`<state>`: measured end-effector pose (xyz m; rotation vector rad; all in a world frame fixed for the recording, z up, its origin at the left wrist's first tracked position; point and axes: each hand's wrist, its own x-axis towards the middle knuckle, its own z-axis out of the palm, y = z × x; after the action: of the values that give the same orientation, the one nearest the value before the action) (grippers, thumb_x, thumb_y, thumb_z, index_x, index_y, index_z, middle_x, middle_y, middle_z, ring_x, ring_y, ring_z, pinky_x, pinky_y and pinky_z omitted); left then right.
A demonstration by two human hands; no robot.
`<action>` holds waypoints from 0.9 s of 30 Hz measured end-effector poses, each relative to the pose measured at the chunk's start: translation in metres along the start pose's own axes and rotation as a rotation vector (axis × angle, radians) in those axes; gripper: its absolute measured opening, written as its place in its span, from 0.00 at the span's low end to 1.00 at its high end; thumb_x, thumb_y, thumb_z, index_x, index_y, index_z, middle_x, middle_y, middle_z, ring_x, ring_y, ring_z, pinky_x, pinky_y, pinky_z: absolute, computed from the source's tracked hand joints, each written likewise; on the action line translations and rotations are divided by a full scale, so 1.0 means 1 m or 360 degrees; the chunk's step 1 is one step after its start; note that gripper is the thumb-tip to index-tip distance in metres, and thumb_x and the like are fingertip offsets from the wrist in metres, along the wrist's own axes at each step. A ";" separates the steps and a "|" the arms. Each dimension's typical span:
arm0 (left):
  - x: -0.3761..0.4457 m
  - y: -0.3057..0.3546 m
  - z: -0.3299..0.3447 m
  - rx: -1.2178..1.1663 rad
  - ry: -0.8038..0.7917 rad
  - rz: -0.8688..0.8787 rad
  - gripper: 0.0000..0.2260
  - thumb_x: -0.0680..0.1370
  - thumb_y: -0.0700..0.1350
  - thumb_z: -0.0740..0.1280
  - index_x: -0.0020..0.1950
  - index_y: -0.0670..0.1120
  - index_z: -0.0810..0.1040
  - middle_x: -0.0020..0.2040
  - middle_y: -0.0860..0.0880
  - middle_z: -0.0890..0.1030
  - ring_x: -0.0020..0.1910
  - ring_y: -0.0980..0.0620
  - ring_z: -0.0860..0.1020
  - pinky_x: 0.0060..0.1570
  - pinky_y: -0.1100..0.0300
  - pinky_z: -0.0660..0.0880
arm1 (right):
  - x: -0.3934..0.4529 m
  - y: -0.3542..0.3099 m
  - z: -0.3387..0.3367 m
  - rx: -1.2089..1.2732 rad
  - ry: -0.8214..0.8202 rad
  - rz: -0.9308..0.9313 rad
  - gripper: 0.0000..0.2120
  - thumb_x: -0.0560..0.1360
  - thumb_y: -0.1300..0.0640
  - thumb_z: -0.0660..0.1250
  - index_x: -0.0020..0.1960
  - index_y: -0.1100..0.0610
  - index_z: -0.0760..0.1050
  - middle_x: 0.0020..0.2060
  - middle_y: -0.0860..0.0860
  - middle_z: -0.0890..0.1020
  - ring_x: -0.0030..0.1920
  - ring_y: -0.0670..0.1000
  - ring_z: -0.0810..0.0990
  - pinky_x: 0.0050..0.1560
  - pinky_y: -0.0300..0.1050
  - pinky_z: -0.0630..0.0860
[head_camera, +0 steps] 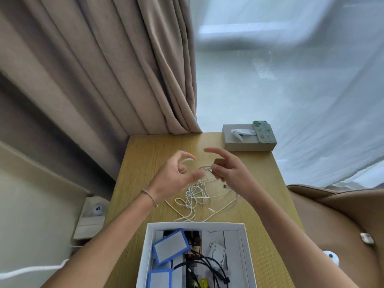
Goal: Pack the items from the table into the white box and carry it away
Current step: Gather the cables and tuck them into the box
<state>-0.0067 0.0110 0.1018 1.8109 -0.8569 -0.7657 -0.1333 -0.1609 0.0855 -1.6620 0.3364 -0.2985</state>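
A tangle of white cables [196,194] lies on the wooden table [143,163], and part of it is lifted. My right hand [227,170] pinches a loop of the white cable above the table, with the forefinger stretched out. My left hand [177,175] hovers beside it, fingers curled around the same loop near a white oval piece [187,161]. The white box [247,254] stands open at the near edge. In it lie two blue-edged pouches [171,246], black cables [209,265] and a white part [218,251].
A grey tissue box [247,142] with a phone in a patterned case [262,132] on top stands at the table's far right corner. Beige curtains [104,69] hang to the left, a sheer white one to the right. A brown armchair [342,225] is at right.
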 end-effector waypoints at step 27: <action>-0.022 0.001 0.003 -0.1995 0.0435 -0.0193 0.09 0.80 0.46 0.65 0.43 0.43 0.76 0.38 0.46 0.77 0.43 0.43 0.82 0.59 0.37 0.77 | -0.059 0.016 0.060 0.0288 -0.0472 0.0582 0.03 0.81 0.62 0.66 0.51 0.61 0.77 0.37 0.55 0.79 0.32 0.51 0.77 0.29 0.40 0.75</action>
<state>-0.0220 0.0271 0.1048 0.7886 0.0114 -0.8200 -0.1655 -0.0853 0.0624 -1.4092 0.3694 0.1856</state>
